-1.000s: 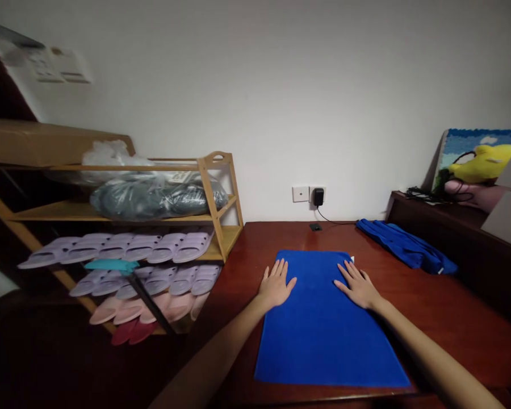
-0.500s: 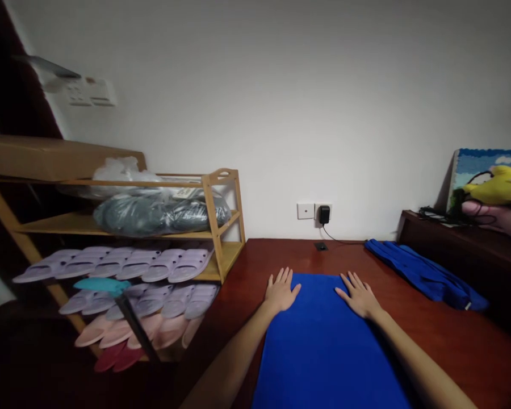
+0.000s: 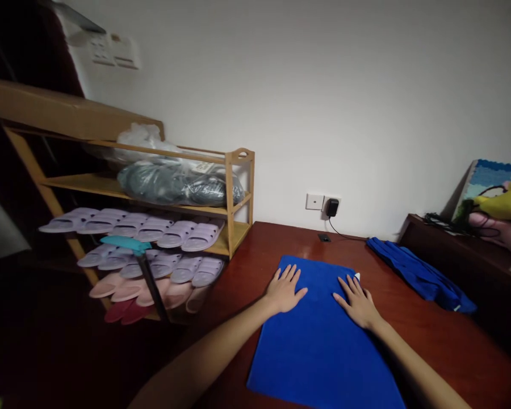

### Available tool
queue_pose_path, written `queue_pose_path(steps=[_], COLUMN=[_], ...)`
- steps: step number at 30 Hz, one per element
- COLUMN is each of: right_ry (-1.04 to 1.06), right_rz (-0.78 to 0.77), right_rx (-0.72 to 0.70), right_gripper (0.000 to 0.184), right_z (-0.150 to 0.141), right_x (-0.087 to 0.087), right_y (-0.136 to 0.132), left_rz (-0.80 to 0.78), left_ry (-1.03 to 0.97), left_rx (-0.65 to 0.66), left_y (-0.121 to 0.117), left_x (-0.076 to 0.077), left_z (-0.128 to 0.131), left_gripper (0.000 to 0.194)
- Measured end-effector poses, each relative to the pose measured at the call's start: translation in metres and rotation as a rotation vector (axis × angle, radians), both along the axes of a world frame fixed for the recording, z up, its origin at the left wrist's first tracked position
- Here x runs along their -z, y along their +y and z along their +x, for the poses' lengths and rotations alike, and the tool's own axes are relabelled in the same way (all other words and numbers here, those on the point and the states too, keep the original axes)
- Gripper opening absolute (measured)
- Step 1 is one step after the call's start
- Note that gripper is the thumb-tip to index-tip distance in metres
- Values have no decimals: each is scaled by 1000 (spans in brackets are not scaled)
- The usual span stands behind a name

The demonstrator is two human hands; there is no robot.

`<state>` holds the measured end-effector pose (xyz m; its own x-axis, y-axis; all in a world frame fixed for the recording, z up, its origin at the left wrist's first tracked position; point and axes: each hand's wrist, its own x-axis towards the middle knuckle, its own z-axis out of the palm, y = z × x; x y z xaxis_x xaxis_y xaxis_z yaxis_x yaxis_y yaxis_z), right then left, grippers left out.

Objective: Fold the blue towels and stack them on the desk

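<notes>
A flat blue cloth point(image 3: 319, 346), which looks like a towel, lies spread on the reddish-brown wooden table point(image 3: 426, 346). On its far left part rests my left hand point(image 3: 284, 291), palm down with the fingers spread. My right hand point(image 3: 357, 301) lies flat across the cloth's far right edge, fingers stretched and apart. A small white tag point(image 3: 357, 276) sticks out at the far right corner, just past my right fingertips. Neither hand grasps anything.
More blue cloth point(image 3: 417, 272) lies bunched along the table's right side. A black adapter point(image 3: 332, 207) is plugged into the wall behind. To the left stands a wooden rack point(image 3: 240, 187) with several slippers point(image 3: 202, 236); a teal-topped handle point(image 3: 125, 244) rises before it.
The view has tilted and turned slightly. More of the cloth's far end now shows beyond my hands, along with the white tag and its near edge. Both hands stay flat.
</notes>
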<state>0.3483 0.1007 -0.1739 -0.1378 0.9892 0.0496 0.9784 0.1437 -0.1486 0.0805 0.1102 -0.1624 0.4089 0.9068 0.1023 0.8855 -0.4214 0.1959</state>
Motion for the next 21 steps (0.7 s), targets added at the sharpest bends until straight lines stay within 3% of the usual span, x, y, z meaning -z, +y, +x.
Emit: queue_pose_path(steps=[4,11,21], right_ry=[1,23,8], right_rz=[-14,-3,-45], right_rx=[-10,-70,-95], right_gripper=[79,80,80], right_z=[-17,-73,-131], right_x=[1,0,4], right_y=[13,53,147], left_rz=[-17,-37,-33], left_ry=[-9,11,21], left_rx=[-36,-97,-146], left_y=[8,33,117], left_x=[-2,-5,1], left_z=[-20,-74,-130], left_gripper=[79,79,77])
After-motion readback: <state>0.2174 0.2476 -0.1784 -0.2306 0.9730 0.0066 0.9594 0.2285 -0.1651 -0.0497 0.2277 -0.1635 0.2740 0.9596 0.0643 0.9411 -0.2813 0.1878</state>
